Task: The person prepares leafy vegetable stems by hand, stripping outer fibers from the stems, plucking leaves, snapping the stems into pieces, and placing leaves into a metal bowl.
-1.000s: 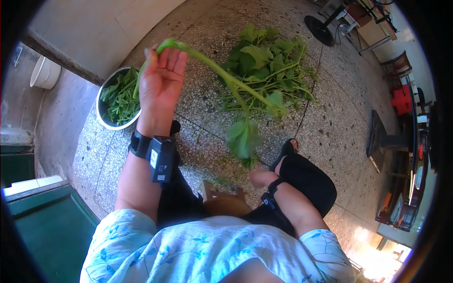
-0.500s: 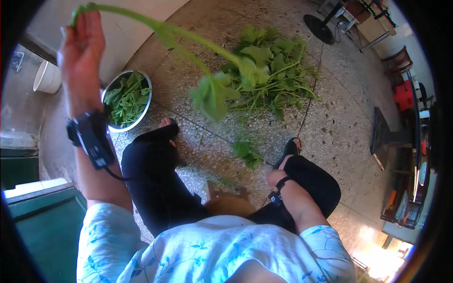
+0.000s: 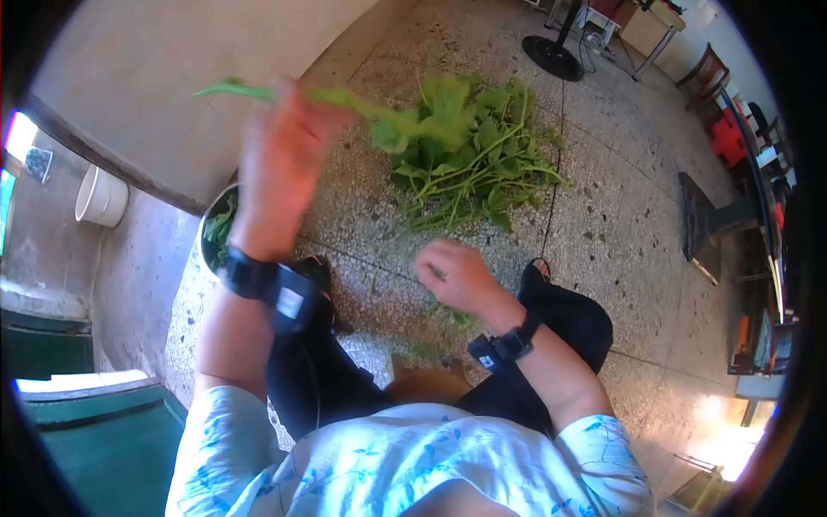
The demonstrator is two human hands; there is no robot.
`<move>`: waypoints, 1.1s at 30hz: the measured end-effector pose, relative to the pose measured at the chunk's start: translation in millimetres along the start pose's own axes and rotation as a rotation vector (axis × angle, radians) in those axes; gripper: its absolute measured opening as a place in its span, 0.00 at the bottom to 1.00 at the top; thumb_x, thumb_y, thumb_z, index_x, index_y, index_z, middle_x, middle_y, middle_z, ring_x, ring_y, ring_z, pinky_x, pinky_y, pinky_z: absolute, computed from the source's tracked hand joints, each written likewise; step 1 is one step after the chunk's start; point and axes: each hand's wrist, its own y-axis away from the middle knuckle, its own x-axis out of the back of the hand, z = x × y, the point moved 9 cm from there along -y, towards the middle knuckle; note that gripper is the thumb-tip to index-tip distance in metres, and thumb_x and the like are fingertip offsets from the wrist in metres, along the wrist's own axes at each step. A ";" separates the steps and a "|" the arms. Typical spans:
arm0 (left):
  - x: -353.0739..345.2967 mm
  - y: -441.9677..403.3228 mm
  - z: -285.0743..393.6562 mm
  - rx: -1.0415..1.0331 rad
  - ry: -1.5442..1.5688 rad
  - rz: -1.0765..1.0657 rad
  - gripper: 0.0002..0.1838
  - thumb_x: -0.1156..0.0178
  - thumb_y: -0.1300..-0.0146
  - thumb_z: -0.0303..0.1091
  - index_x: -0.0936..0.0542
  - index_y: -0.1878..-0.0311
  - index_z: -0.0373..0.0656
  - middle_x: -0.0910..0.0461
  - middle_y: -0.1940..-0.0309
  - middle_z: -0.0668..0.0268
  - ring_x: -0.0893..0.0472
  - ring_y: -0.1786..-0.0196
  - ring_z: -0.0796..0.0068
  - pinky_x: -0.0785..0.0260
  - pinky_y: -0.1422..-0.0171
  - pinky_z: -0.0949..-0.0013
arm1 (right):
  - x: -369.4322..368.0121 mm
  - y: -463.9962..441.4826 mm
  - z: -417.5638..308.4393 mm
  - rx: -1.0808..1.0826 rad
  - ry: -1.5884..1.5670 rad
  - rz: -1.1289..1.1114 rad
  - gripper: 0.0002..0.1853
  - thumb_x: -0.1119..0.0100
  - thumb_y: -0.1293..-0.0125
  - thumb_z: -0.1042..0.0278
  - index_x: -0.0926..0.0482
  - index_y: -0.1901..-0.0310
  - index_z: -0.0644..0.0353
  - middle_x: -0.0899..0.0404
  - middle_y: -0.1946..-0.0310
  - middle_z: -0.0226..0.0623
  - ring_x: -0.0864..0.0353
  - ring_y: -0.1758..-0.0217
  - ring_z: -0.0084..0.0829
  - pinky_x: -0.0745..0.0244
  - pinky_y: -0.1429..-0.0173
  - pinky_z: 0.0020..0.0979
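Observation:
My left hand (image 3: 289, 151) is raised at the upper left, blurred by motion, closed on a green leafy stem (image 3: 231, 90) that stretches to both sides of it. My right hand (image 3: 457, 274) is lower, over the floor between my knees, with its fingers curled; whether anything small is inside cannot be made out. Beyond the hands a heap of leafy green vines (image 3: 491, 155) lies on the speckled floor. Partly hidden behind my left forearm stands a metal basin (image 3: 205, 246) with green leaves in it.
A wall (image 3: 185, 77) runs along the upper left, with a white bucket (image 3: 102, 196) past its end. A black round stand base (image 3: 553, 59) is at the top. Dark furniture and a red item (image 3: 728, 138) line the right side. Small leaf scraps lie near my feet.
My left hand has swung back to the right and down with the stem. My right hand has come up off my right thigh toward the middle. The view has shifted slightly.

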 end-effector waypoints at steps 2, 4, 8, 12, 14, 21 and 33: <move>7.7 26.0 -63.0 0.204 -0.163 0.143 0.06 0.49 0.39 0.33 0.28 0.67 0.41 0.23 0.69 0.64 0.22 0.65 0.71 0.29 0.57 0.67 | 60.0 -9.8 -41.1 0.238 0.020 0.425 0.06 0.46 0.47 0.72 0.27 0.67 0.63 0.26 0.69 0.44 0.26 0.65 0.43 0.30 0.61 0.37; 15.8 46.6 -103.9 0.311 -0.214 0.149 0.05 0.48 0.39 0.32 0.28 0.66 0.40 0.23 0.70 0.65 0.22 0.66 0.73 0.28 0.60 0.69 | 68.0 -19.5 -35.6 0.167 0.067 0.524 0.09 0.47 0.47 0.73 0.28 0.63 0.63 0.26 0.68 0.45 0.26 0.64 0.43 0.30 0.61 0.36; 16.3 70.2 -141.5 0.490 -0.362 0.020 0.08 0.47 0.40 0.35 0.27 0.63 0.41 0.24 0.74 0.66 0.23 0.71 0.77 0.29 0.66 0.74 | 31.0 -19.1 21.1 -0.140 -0.232 0.222 0.13 0.48 0.45 0.74 0.30 0.57 0.65 0.27 0.67 0.47 0.27 0.62 0.45 0.31 0.58 0.36; 9.3 73.7 -130.5 0.598 -0.524 -0.025 0.11 0.46 0.40 0.40 0.27 0.65 0.41 0.25 0.77 0.69 0.29 0.79 0.85 0.38 0.76 0.82 | 19.8 -19.9 24.0 -0.192 -0.347 0.030 0.10 0.51 0.43 0.70 0.31 0.62 0.66 0.29 0.72 0.46 0.29 0.67 0.45 0.34 0.64 0.37; 10.5 74.6 -128.2 0.614 -0.455 0.025 0.12 0.47 0.39 0.41 0.27 0.65 0.41 0.26 0.78 0.69 0.30 0.80 0.86 0.40 0.78 0.83 | 20.7 -23.3 22.2 -0.180 -0.325 -0.031 0.11 0.54 0.42 0.71 0.31 0.59 0.67 0.28 0.70 0.44 0.28 0.65 0.40 0.34 0.61 0.33; 29.9 66.3 -115.2 0.569 -0.271 0.132 0.11 0.49 0.38 0.40 0.28 0.65 0.41 0.28 0.79 0.71 0.31 0.81 0.86 0.42 0.80 0.84 | 23.8 -43.2 -12.2 0.027 -0.255 -0.016 0.07 0.55 0.44 0.70 0.31 0.71 0.65 0.31 0.75 0.45 0.31 0.70 0.46 0.36 0.65 0.38; 39.3 68.9 -123.7 0.696 0.014 0.184 0.10 0.52 0.37 0.36 0.28 0.63 0.39 0.28 0.78 0.70 0.31 0.79 0.82 0.42 0.78 0.79 | 21.5 -57.6 -24.8 0.080 -0.241 0.109 0.11 0.55 0.44 0.63 0.32 0.74 0.63 0.33 0.81 0.42 0.31 0.77 0.43 0.36 0.72 0.36</move>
